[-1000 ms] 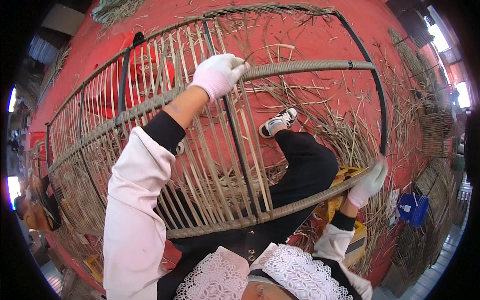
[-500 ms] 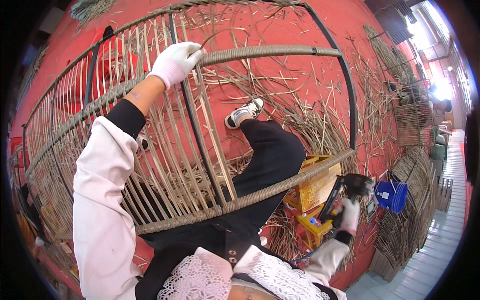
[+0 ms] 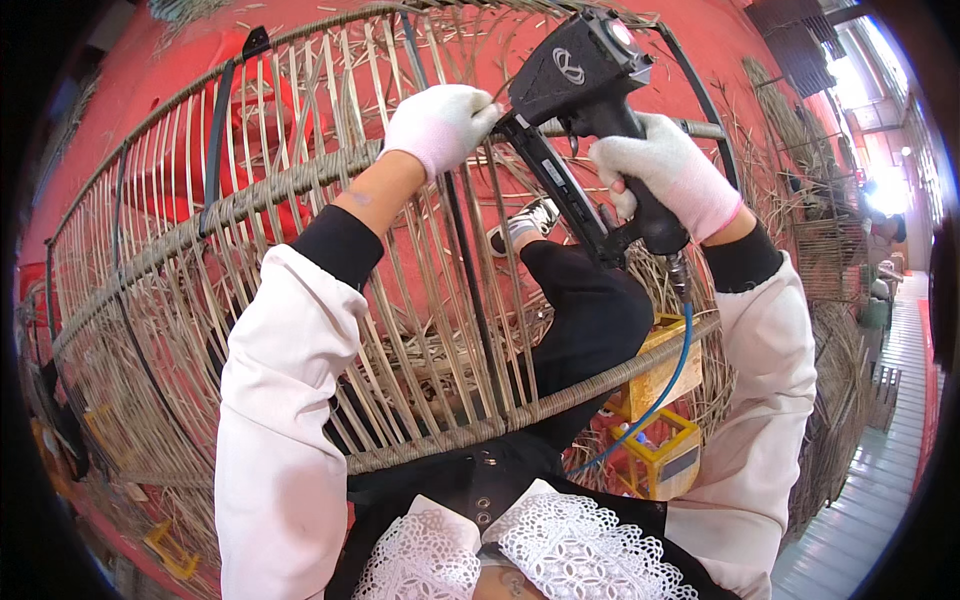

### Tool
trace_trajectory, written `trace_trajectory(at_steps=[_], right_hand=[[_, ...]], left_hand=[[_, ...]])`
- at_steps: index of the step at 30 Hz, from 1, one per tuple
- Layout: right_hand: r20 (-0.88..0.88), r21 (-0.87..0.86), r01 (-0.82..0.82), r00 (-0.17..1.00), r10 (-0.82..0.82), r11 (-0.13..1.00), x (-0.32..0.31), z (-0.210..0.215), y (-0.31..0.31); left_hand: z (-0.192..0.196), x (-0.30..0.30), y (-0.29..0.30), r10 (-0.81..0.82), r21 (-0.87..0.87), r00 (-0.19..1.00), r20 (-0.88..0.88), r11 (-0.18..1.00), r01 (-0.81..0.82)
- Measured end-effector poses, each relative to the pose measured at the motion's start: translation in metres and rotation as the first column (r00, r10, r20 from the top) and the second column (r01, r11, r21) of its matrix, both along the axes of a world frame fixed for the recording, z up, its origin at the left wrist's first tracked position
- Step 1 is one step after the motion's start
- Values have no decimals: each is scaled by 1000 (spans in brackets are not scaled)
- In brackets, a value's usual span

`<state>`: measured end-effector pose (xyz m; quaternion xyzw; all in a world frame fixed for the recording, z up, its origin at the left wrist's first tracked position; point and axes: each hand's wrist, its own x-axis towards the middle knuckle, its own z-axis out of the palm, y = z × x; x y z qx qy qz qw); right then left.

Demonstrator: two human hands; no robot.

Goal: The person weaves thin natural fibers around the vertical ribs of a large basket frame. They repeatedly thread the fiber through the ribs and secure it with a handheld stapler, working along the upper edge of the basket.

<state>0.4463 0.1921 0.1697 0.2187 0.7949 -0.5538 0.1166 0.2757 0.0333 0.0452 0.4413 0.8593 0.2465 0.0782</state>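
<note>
You are in a weaving workshop: a nail gun (image 3: 578, 75) is in your right hand (image 3: 668, 175), a wrapped frame (image 3: 440, 440) below it, loose strips (image 3: 655, 285) on the floor (image 3: 705, 38) around.

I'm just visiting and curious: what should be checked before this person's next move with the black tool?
1. Right hand around the handle of the black tool: ok.
2. Blue hose joined to the tool: ok, at the handle's base.
3. Left hand at the wrapped middle rail: ok, though its exact grip is hidden.
4. Left fingertips well clear of the tool's nose: not ok, I'd say; they look very close.
5. Nose pressed against the rail: cannot tell.
6. Both hands gloved: ok.
</note>
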Motion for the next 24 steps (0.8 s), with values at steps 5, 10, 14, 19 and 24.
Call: trace_trajectory(at_steps=[5, 10, 14, 19, 24], right_hand=[[110, 87, -105, 989, 95, 991, -27, 17, -1], [124, 158, -255, 963, 237, 954, -26, 21, 1], [59, -48, 155, 987, -152, 987, 65, 27, 7], [-21, -30, 756, 653, -757, 653, 271, 27, 33], [-261, -746, 504, 379, -888, 434, 396, -12, 2]], left_hand=[[-11, -1, -1, 12, 68, 1000, -1, 998, -12], [0, -1, -2, -13, -58, 999, 38, 998, 15], [11, -2, -1, 40, -137, 992, 121, 990, -23], [2, -3, -1, 35, -54, 994, 99, 998, -30], [-15, -9, 4, -5, 55, 999, -34, 998, 7]])
